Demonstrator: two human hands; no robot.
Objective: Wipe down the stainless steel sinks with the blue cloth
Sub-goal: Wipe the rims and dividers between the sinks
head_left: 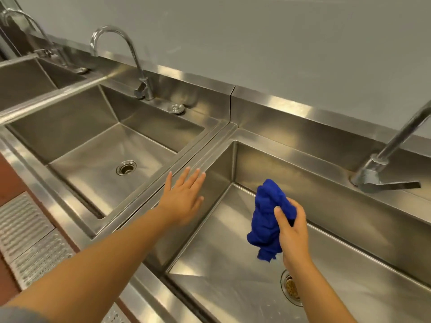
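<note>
I look down at a row of steel basins. My right hand [292, 231] is closed around the cloth [270, 220], which is bunched into a loose ball; part of it sticks up above my fingers and part hangs down below my palm. The cloth is in the air over the right sink [233, 264], above the floor of the basin, and I judge that it touches no steel. From the cloth, the drain [291, 287] of this basin lies at about 5 o'clock, half hidden by my wrist, and the tap [382, 169] stands at about 2 o'clock on the back ledge.

My left hand [184, 194] is empty, the fingers spread and straight. It is over the divider [193, 155] between the two basins, at about 9 o'clock from the cloth. I cannot tell if the palm rests on the steel or only floats above it; the picture is a little blurred there.

The middle sink [93, 145] lies at 10 o'clock from the cloth, with its own drain and curved tap [121, 57], and a third basin is at the far left edge.

I judge that the step in hand is the start of wiping in the right basin: the cloth is held but not yet pressed down. The next move calls for lowering the cloth to a wall or the floor, flattening it under the palm so more fabric meets the steel, and making long strokes. The left hand may lean on the divider for support.
</note>
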